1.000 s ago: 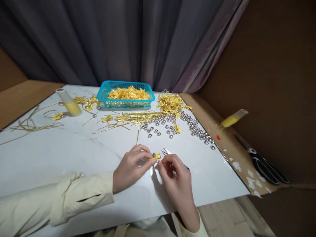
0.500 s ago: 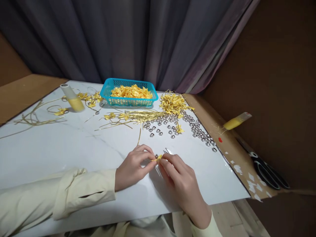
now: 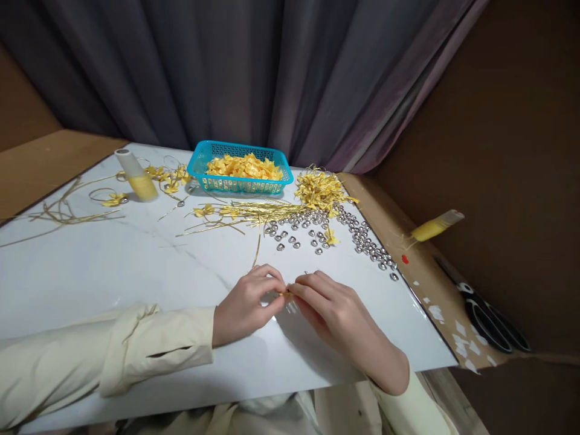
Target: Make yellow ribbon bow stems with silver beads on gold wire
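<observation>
My left hand (image 3: pixel 249 305) is closed in a pinch on a gold wire (image 3: pixel 258 241), whose length rises behind the fingers. A sliver of yellow (image 3: pixel 284 294) shows between the two hands' fingertips. My right hand (image 3: pixel 338 308) meets the left one, its thumb and fingers pinched over a small yellow flower piece that they now mostly cover. Something shiny lies on the table just under the fingertips, too small to make out. Beyond the hands are many silver beads (image 3: pixel 281 246) and a loose yellow flower (image 3: pixel 332 237).
A blue basket (image 3: pixel 244 186) holds yellow flower pieces. Beside it lie a heap of wired yellow flowers (image 3: pixel 319 188) and a bundle of gold wires (image 3: pixel 267 210). A glue bottle (image 3: pixel 141 181) stands left; another yellow tube (image 3: pixel 435 226) and black scissors (image 3: pixel 492 320) are right.
My right hand has turned and its fingers have closed in over the yellow piece and the silver bead, which showed before. My left hand keeps its pinch.
</observation>
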Demonstrator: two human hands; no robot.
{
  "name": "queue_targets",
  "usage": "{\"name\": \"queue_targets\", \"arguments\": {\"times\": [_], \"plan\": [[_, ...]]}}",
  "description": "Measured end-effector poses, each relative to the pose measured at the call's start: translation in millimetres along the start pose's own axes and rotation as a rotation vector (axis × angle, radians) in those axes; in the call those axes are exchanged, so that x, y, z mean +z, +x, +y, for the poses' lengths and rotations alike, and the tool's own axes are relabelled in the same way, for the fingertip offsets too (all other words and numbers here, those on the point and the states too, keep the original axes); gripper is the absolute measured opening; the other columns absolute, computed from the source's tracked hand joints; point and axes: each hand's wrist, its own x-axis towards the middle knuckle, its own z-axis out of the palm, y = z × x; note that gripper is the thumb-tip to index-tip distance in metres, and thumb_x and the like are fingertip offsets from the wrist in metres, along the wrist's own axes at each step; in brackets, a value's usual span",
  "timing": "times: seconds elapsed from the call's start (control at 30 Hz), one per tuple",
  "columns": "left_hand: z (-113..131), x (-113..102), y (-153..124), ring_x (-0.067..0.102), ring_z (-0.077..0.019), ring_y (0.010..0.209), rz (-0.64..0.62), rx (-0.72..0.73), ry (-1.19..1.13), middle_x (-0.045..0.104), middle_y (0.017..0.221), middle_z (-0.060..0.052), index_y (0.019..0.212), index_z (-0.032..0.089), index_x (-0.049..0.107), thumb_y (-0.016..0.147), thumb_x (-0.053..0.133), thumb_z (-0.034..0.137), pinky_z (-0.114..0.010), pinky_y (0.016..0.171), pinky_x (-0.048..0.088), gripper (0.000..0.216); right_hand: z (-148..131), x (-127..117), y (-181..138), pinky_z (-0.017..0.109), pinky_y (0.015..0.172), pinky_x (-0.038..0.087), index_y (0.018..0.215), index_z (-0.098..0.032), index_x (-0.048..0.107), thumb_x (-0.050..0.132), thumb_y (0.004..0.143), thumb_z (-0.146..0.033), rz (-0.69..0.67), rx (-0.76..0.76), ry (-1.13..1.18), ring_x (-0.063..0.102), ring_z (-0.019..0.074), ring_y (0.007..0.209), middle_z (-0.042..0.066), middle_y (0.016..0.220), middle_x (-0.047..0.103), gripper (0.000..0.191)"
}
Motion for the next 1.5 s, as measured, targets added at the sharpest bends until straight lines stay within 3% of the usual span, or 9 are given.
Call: {"name": "queue_targets", "arguments": {"times": [0.23, 0.57, 0.73, 1.03, 1.27, 1.5], "plan": [[-1, 1, 0, 0.060, -0.0148, 0.078, -0.004, 0.012, 0.004, 0.061, 0.080, -0.004, 0.073, 0.017, 0.061, 0.079, 0.053, 0.010, -0.027, 0.074, 0.048, 0.012, 2, -6, 6, 0.028, 0.058, 0.040, 0.089, -0.015, 0.059, 0.043, 0.087, -0.007, -0.129, -0.025, -0.034, 0.048, 0.0172, 0.070, 0.006, 0.080, 0.059, 0.017], [-1, 1, 0, 0.059, -0.0153, 0.078, -0.032, 0.027, 0.068, 0.062, 0.079, -0.004, 0.072, 0.017, 0.061, 0.081, 0.053, 0.013, -0.029, 0.074, 0.046, 0.012, 3, -11, 7, 0.028, 0.060, 0.042, 0.085, -0.016, 0.058, 0.041, 0.087, -0.007, -0.163, 0.016, 0.010, 0.052, 0.0170, 0.070, 0.006, 0.078, 0.057, 0.019], [-1, 2, -1, 0.060, -0.0163, 0.079, -0.061, 0.086, 0.120, 0.063, 0.078, -0.004, 0.072, 0.016, 0.061, 0.083, 0.054, 0.015, -0.030, 0.074, 0.044, 0.013, 10, -16, 15, 0.025, 0.061, 0.044, 0.082, -0.016, 0.062, 0.048, 0.079, -0.005, -0.266, 0.143, 0.214, 0.055, 0.0141, 0.066, 0.004, 0.079, 0.061, 0.018], [-4, 3, -2, 0.060, -0.0168, 0.081, -0.102, 0.084, 0.119, 0.065, 0.078, -0.005, 0.076, 0.017, 0.063, 0.085, 0.054, 0.017, -0.031, 0.076, 0.043, 0.012, 29, -12, 27, 0.020, 0.051, 0.039, 0.071, -0.016, 0.066, 0.049, 0.067, -0.005, -0.365, 0.360, 0.572, 0.047, 0.0094, 0.052, -0.002, 0.059, 0.059, 0.021], [-3, 2, -2, 0.060, -0.0173, 0.082, -0.107, 0.102, 0.129, 0.065, 0.075, -0.005, 0.076, 0.017, 0.062, 0.085, 0.052, 0.018, -0.031, 0.075, 0.043, 0.014, 22, -12, 18, 0.022, 0.055, 0.039, 0.074, -0.017, 0.069, 0.049, 0.066, -0.004, -0.359, 0.306, 0.461, 0.051, 0.0107, 0.055, -0.001, 0.064, 0.062, 0.025], [-4, 3, -2, 0.059, -0.0173, 0.083, -0.110, 0.102, 0.126, 0.065, 0.077, -0.005, 0.074, 0.016, 0.060, 0.084, 0.052, 0.015, -0.032, 0.077, 0.042, 0.014, 3, -13, 10, 0.023, 0.056, 0.039, 0.075, -0.017, 0.063, 0.049, 0.074, -0.006, -0.203, 0.177, 0.188, 0.053, 0.0128, 0.059, 0.002, 0.068, 0.058, 0.018]]}}
